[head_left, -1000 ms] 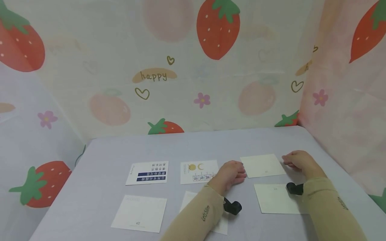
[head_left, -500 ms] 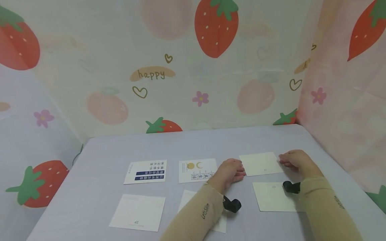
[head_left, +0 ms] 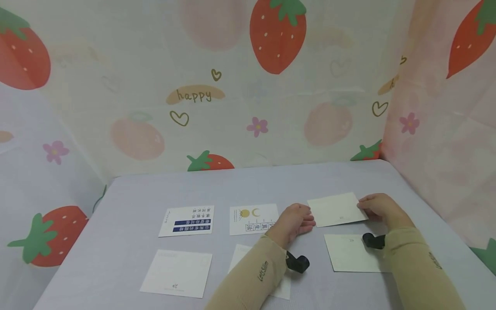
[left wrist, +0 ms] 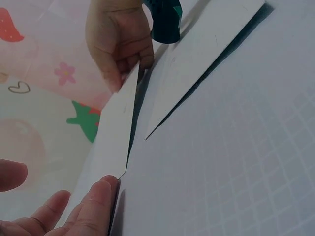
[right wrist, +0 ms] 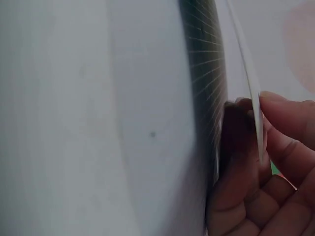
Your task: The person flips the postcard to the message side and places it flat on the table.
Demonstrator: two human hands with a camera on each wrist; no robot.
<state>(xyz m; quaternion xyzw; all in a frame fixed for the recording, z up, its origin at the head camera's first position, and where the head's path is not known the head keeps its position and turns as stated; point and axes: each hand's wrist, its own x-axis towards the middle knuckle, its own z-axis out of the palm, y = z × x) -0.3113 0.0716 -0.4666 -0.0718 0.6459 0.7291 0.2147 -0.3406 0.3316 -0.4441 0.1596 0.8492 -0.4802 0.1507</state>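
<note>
At the back right of the table, a blank-looking cream card [head_left: 335, 210] has its right side raised off the surface. My right hand [head_left: 383, 211] pinches that right edge; in the right wrist view the thumb and fingers hold the thin card [right wrist: 250, 69] from both sides. At the opposite edge is my left hand [head_left: 292, 224], its fingers relaxed. Fingertips [left wrist: 106, 187] of that hand are right at the card's near left corner in the left wrist view. A second cream card [head_left: 348, 254] lies flat in front, partly under the right wrist's black camera.
Left of my left hand lies a white card with a yellow moon design [head_left: 253, 215]. Farther left is a card with dark blue text bars [head_left: 191, 221]. Another white card [head_left: 176, 273] lies in front, and one [head_left: 242, 256] is partly hidden by the left sleeve.
My right hand has moved in from beside the card, taken hold of its right edge and raised that side. The left hand stays at the left edge.
</note>
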